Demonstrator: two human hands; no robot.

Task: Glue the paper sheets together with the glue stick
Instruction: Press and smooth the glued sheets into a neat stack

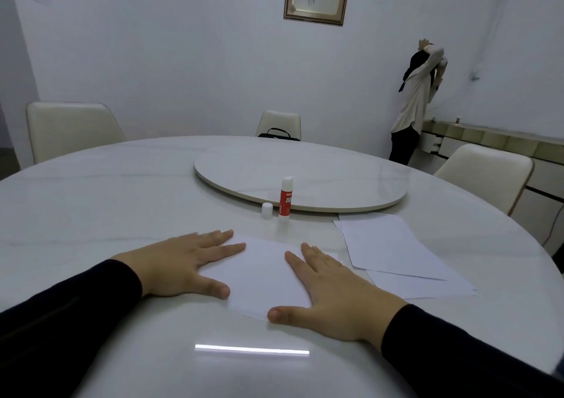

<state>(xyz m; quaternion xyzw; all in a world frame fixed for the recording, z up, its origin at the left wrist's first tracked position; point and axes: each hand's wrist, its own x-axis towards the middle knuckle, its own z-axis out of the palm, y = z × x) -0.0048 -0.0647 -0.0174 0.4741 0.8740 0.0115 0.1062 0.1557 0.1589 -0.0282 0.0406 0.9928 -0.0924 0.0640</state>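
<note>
A white paper sheet lies flat on the round white table in front of me. My left hand rests flat on its left edge, fingers spread. My right hand presses flat on its right side, thumb at the near corner. Behind the sheet a red-and-white glue stick stands upright with its cap off. Its white cap stands just left of it. A loose pile of white sheets lies to the right of my right hand.
A round turntable sits at the table's middle, right behind the glue stick. Cream chairs ring the table; a black bag sits on the far one. A person stands at the back right wall beside a low cabinet.
</note>
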